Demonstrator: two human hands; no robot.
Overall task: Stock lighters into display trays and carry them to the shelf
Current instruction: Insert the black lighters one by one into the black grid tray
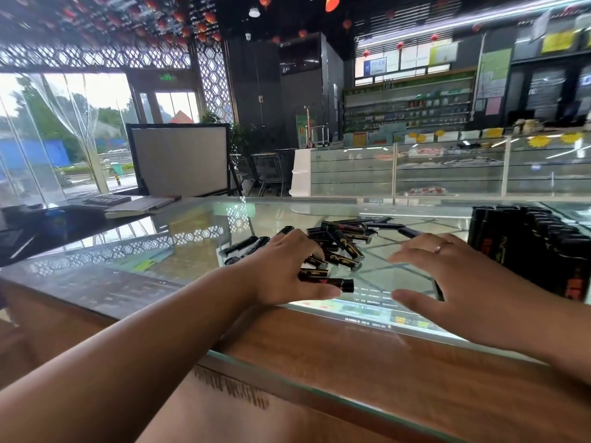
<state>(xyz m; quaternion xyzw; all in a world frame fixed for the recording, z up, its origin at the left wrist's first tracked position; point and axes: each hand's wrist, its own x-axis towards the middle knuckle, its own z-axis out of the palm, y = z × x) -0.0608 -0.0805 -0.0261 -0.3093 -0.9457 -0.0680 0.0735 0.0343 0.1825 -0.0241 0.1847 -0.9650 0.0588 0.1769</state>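
Several black lighters with gold and red print lie in a loose pile [343,243] on the glass counter top [192,238]. My left hand [284,266] lies over the near side of the pile, fingers curled round a few lighters, one sticking out under my thumb [332,284]. My right hand [454,276] hovers to the right of the pile with fingers spread and holds nothing. A black display tray [531,247] filled with upright lighters stands at the right edge, just beyond my right hand.
A dark till area with a keyboard [107,199] and a notebook [140,206] sits on the left end of the counter. A wooden band [383,353] runs along the counter's near edge. Glass display cases [447,169] and shelves stand across the aisle.
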